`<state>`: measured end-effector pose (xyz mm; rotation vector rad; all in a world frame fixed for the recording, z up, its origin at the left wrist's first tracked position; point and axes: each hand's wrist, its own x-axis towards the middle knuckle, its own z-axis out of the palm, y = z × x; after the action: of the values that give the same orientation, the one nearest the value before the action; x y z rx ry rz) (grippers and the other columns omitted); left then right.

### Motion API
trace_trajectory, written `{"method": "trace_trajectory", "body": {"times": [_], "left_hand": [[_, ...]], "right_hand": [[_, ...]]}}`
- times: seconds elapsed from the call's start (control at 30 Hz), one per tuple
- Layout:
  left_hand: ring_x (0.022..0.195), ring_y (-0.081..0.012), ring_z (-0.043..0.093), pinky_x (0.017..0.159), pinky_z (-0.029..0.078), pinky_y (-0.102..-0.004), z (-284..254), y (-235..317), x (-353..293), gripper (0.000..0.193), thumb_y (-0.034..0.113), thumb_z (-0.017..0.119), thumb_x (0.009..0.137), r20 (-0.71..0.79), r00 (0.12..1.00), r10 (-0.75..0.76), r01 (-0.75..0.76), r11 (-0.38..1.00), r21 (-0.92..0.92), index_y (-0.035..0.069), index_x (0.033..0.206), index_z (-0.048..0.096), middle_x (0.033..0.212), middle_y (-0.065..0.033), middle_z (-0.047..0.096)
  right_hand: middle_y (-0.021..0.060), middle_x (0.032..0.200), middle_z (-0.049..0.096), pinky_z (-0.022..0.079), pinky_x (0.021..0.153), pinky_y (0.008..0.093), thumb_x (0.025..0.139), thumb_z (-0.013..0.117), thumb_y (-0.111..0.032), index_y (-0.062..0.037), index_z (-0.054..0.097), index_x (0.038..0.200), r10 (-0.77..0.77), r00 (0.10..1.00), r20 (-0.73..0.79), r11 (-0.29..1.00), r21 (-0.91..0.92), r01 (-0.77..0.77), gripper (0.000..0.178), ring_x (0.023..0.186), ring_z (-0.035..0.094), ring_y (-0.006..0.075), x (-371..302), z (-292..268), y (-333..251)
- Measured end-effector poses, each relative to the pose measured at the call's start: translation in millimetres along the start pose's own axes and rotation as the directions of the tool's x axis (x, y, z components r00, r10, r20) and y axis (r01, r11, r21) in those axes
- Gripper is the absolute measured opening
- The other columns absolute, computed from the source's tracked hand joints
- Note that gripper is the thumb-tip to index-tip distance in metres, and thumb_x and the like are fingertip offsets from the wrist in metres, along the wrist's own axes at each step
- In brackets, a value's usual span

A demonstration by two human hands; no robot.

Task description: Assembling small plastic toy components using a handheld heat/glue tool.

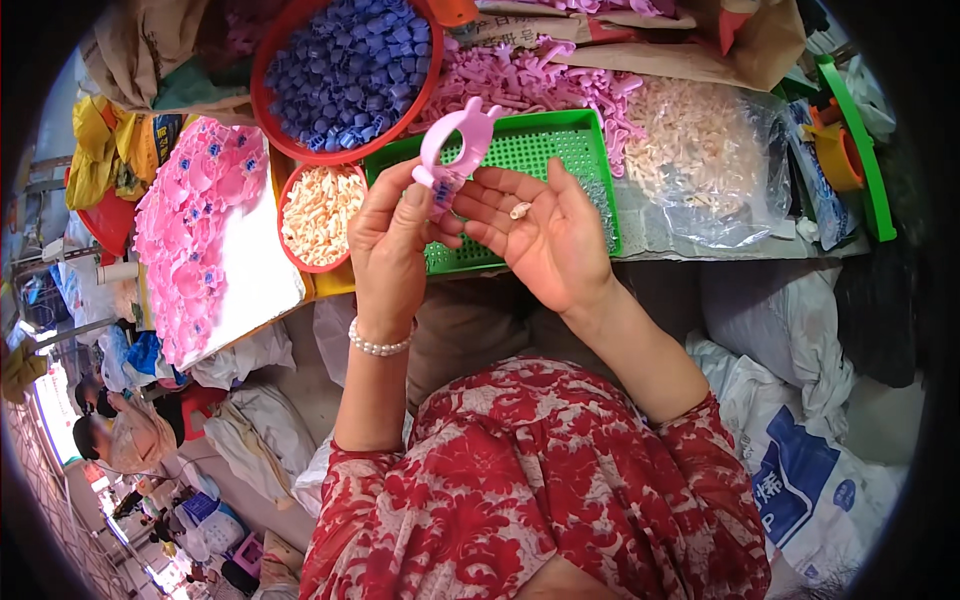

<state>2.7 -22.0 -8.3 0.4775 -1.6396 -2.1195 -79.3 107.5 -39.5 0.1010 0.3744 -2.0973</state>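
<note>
Above the green tray, my left hand pinches a pink plastic ring-shaped piece with two ear-like tips and a small blue part at its lower end. My right hand is beside it, palm up with fingers apart, and a small cream-coloured piece lies on it. The right fingertips come close to the lower end of the pink piece; whether they touch it I cannot tell. Behind both hands is the green perforated tray, with small silvery pieces at its right end.
A red basin of blue parts stands behind a smaller red bowl of cream pieces. Pink assembled pieces cover a white board on the left. Loose pink parts and a clear bag of pale pieces lie behind and right.
</note>
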Motion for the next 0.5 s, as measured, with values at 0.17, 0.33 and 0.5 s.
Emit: {"method": "trace_trajectory", "body": {"times": [0.17,0.33,0.5], "left_hand": [[0.066,-0.0131,0.06,0.055,0.052,-0.024,-10.3,-5.3,-1.6,0.029,0.016,0.047,0.095,0.009,0.998,-0.063,0.064,0.979,-0.194,-0.003,0.118,0.053,0.096,-0.0104,0.063],[0.066,-0.0154,0.062,0.055,0.053,-0.0251,-13.6,-10.6,-2.5,0.033,0.019,0.043,0.097,0.036,0.994,-0.103,0.11,0.946,-0.305,-0.004,0.12,0.05,0.096,-0.0121,0.063],[0.065,-0.0172,0.063,0.053,0.054,-0.026,-20.0,-16.4,-5.3,0.034,0.02,0.042,0.097,0.073,0.988,-0.136,0.154,0.898,-0.412,-0.005,0.119,0.048,0.095,-0.0135,0.063]], "right_hand": [[0.0234,0.121,0.052,0.042,0.095,0.0428,0.097,0.025,-0.046,0.0089,0.044,0.122,0.007,0.999,0.037,1.0,0.003,-0.007,0.064,0.113,0.052,0.0322,1.7,-3.3,0.9],[0.0232,0.12,0.052,0.043,0.093,0.0416,0.097,0.028,-0.042,0.0092,0.043,0.122,-0.004,0.998,0.063,1.0,-0.025,0.006,0.059,0.112,0.053,0.0312,2.6,-6.3,2.5],[0.0223,0.119,0.053,0.047,0.088,0.0354,0.096,0.036,-0.017,0.0102,0.043,0.123,-0.033,0.998,0.051,0.968,-0.249,0.044,0.039,0.108,0.056,0.0284,-2.0,0.4,1.1]]}}
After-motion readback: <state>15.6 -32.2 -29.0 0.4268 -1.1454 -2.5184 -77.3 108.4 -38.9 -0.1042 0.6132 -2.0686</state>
